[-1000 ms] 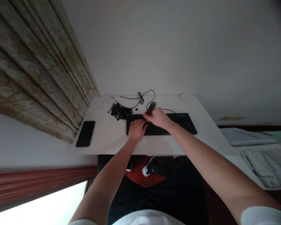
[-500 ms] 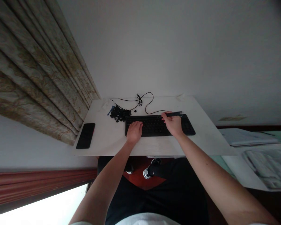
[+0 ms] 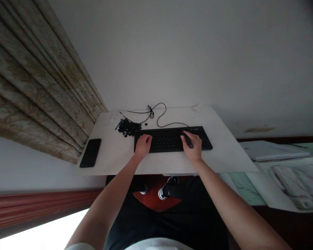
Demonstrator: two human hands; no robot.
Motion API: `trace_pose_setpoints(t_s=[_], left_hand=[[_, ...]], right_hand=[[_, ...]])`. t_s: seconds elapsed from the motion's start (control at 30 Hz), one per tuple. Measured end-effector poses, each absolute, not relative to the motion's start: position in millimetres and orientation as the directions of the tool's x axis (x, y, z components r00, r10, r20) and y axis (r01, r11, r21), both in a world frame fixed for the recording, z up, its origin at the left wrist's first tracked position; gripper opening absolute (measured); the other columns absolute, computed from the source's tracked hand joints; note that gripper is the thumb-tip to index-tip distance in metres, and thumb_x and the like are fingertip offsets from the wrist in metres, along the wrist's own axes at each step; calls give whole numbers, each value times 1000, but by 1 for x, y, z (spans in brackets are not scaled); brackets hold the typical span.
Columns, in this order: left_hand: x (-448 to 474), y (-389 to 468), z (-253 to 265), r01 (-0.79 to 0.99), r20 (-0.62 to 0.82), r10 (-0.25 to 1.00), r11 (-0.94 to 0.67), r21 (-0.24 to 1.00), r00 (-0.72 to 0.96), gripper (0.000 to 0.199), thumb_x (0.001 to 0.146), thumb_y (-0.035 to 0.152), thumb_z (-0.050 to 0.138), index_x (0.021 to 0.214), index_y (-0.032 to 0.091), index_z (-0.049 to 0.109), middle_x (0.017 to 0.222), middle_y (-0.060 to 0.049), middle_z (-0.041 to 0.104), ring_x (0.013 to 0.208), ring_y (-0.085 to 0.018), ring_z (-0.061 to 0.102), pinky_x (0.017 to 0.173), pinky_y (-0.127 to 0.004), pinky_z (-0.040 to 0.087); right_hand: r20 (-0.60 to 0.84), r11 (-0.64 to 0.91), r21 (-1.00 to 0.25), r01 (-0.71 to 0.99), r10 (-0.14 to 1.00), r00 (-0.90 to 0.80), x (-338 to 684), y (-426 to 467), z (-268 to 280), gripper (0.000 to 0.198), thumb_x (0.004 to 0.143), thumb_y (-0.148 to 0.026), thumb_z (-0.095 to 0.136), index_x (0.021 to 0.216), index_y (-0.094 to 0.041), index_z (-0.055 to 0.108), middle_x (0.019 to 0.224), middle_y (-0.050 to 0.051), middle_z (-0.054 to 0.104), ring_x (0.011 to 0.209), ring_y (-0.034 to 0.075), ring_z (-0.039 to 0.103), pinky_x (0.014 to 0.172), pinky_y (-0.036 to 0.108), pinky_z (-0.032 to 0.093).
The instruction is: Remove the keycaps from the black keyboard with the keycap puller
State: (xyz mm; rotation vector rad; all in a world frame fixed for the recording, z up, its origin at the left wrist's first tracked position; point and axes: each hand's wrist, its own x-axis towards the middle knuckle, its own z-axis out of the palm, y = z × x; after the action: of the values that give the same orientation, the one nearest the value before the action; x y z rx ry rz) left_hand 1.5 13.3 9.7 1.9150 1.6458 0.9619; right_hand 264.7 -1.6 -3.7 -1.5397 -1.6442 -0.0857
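We have the black keyboard [image 3: 169,143] lying lengthwise across the middle of the white counter [image 3: 114,152]. Of our hands, the left hand [image 3: 143,144] rests at the keyboard's nine o'clock end, its fingers curled in; we cannot tell whether it holds anything. Our right hand [image 3: 194,145] is at the three o'clock part, closed around a dark tool [image 3: 188,139] that slants across the palm, over the keyboard. Toward ten o'clock, just beside the keyboard's corner, we see a pile of small black keys [image 3: 129,127], with a blue piece [image 3: 118,124] at its outer edge. One loose key [image 3: 146,124] sits apart at eleven o'clock, and a black cable [image 3: 169,124] loops behind the keyboard, around twelve, with a bundled knot. Well apart, near nine o'clock, lies a dark phone [image 3: 90,152]. Farther out, we find a patterned curtain [image 3: 41,83] at ten and a pale wall [image 3: 177,52] at twelve.
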Motion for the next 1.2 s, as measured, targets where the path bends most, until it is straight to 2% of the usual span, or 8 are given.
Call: trace_pose_setpoints(t_s=[0.1,0.2,0.43,0.6,0.73,0.83,0.97,1.2], left_hand=[[-7,25,17,503,92,996,-79,861,-1,24,95,31,51,93,18,72,92,-4,72,89,-18,65,85,-31,49],[-22,41,27,467,27,999,-11,884,-28,28,91,37,53,89,17,73,84,-4,72,80,-19,64,77,-30,49],[-74,76,40,690,66,974,106,716,-218,23,88,34,59,83,17,73,84,-9,73,85,-24,66,79,-34,49],[-87,78,38,797,167,943,141,587,-289,22,92,28,54,98,15,70,95,-13,70,92,-26,66,83,-38,50],[-63,55,35,919,348,926,-6,394,-143,22,93,23,51,108,17,66,110,-13,64,105,-27,62,93,-42,49],[-29,30,28,924,366,925,-227,309,104,21,92,20,54,109,20,65,110,-10,64,107,-26,60,94,-42,48],[10,1,14,871,377,871,-423,250,314,21,94,22,53,113,21,63,111,-9,65,106,-24,60,96,-42,47],[22,-13,0,852,431,833,-471,226,346,25,97,27,51,117,19,62,115,-11,66,109,-26,60,99,-44,46]], right_hand=[[607,226,-487,844,782,141,264,-2,-4,38,98,-47,49,115,-19,69,109,12,74,103,28,63,94,43,43],[610,230,-495,838,779,146,264,-2,-5,38,97,-48,50,113,-19,69,109,11,74,102,28,63,94,43,41],[609,227,-551,803,768,201,265,-1,-7,38,98,-48,49,110,-19,69,108,12,74,99,27,65,91,40,43],[604,213,-564,797,765,223,265,-1,-6,38,97,-48,49,110,-18,69,106,12,74,100,27,65,92,40,43],[605,209,-576,790,759,241,265,0,-5,38,97,-48,50,109,-18,69,105,11,74,98,26,65,92,40,44],[606,199,-583,788,752,259,266,0,-6,37,97,-48,50,108,-18,69,106,12,74,99,27,66,92,41,45],[618,205,-589,782,737,272,268,2,-9,37,96,-48,51,109,-18,68,108,13,73,99,27,66,92,43,47],[656,234,-629,741,670,346,266,-3,-8,37,95,-49,53,105,-17,69,102,13,74,95,26,69,90,41,53]])
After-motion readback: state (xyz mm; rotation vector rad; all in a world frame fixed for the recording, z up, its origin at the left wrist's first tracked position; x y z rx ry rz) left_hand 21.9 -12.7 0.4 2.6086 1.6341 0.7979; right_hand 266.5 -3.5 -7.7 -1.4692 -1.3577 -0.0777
